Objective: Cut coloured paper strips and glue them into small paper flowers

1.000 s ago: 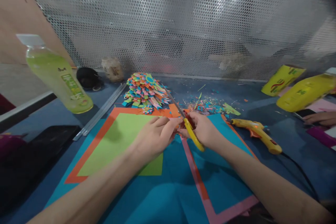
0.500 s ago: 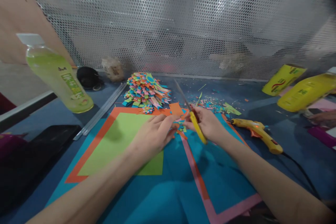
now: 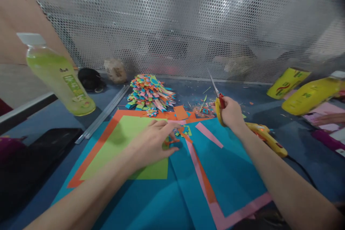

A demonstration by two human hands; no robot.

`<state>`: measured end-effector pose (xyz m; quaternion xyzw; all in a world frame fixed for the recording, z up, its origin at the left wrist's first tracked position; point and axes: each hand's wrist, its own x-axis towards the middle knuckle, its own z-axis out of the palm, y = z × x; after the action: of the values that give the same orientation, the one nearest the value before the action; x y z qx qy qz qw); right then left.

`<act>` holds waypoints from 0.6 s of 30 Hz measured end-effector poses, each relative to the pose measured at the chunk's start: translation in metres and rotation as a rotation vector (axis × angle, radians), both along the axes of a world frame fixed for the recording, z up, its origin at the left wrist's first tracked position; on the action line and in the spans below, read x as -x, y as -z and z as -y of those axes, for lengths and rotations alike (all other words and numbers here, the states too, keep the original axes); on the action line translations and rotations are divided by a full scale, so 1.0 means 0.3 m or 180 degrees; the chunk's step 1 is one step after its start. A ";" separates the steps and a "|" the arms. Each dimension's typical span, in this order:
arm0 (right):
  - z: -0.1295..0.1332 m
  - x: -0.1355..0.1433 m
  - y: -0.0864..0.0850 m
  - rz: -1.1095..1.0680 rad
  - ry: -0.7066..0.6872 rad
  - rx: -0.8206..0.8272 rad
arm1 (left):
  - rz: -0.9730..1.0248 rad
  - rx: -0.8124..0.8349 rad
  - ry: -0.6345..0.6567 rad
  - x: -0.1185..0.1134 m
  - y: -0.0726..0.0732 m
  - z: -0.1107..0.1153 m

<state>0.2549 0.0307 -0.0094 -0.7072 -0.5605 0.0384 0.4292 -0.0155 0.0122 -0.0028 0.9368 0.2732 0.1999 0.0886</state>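
One right hand [image 3: 233, 113]: wrapped around scissors [image 3: 219, 110] — blades angled upward.
Left hand [image 3: 153, 141]: thumb and fingers parted, I see — beside paper cutouts [image 3: 186, 130].

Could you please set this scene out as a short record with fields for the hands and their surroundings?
Left hand: open, beside small paper cuttings
Right hand: holding scissors, blades pointing away
Sheets: green sheet lying on orange sheet
Loose piece: pink strip on blue paper
Behind: multicoloured fringed paper pile
Right side: yellow glue gun, partly hidden
Left side: bottle of green liquid
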 end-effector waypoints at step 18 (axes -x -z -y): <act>0.025 0.048 -0.014 0.0352 -0.0128 0.0093 | -0.0855 -0.0791 0.0130 0.007 0.006 0.002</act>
<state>0.2403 0.0233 -0.0052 -0.7030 -0.5969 0.0161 0.3863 -0.0175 0.0116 -0.0047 0.9641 0.2367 0.1034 -0.0611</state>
